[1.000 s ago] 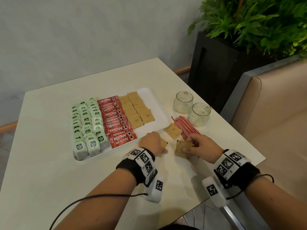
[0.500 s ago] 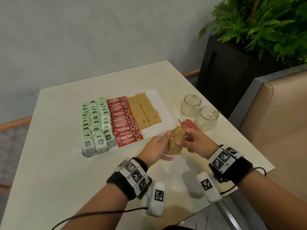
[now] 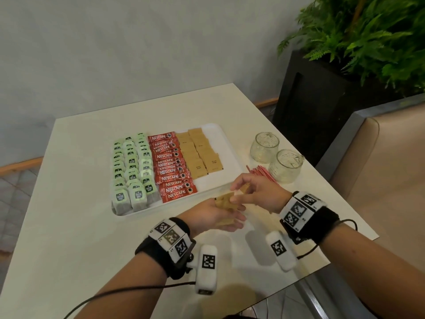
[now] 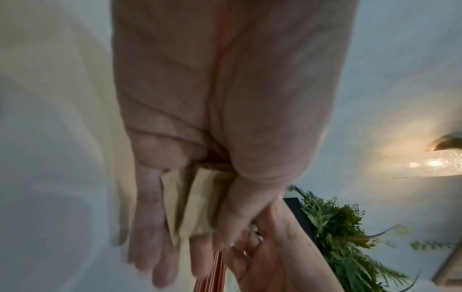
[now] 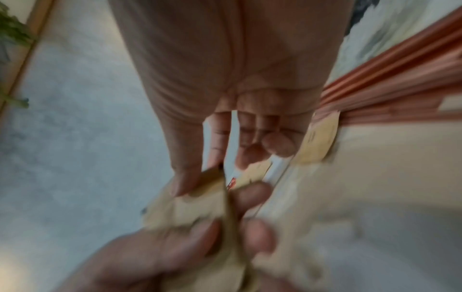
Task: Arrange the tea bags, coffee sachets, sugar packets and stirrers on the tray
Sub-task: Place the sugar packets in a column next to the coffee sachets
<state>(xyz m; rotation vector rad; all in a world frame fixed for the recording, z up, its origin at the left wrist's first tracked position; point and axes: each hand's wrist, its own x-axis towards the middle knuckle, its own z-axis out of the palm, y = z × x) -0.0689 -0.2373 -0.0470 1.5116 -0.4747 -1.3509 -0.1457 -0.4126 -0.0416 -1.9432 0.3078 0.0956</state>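
The white tray (image 3: 226, 143) holds rows of green tea bags (image 3: 132, 166), red coffee sachets (image 3: 172, 166) and brown sugar packets (image 3: 200, 153). Above the table in front of the tray, my left hand (image 3: 226, 217) holds a small stack of brown sugar packets (image 3: 224, 202) (image 4: 197, 207) between thumb and fingers. My right hand (image 3: 236, 193) pinches one brown packet (image 3: 244, 188) (image 5: 212, 177) at the stack's right end. Red stirrers (image 3: 259, 172) (image 5: 387, 79) lie on the table right of the tray. One more sugar packet (image 5: 317, 144) lies beside them.
Two empty glass jars (image 3: 264, 146) (image 3: 286, 164) stand right of the tray, behind the stirrers. The table's right edge (image 3: 358, 217) runs close to my right wrist. A beige seat and a black planter with ferns (image 3: 368, 42) stand beyond it.
Both hands have lifted off the table and come together. The packets that lay by the tray's front corner are now stacked in my left hand. My view has shifted.
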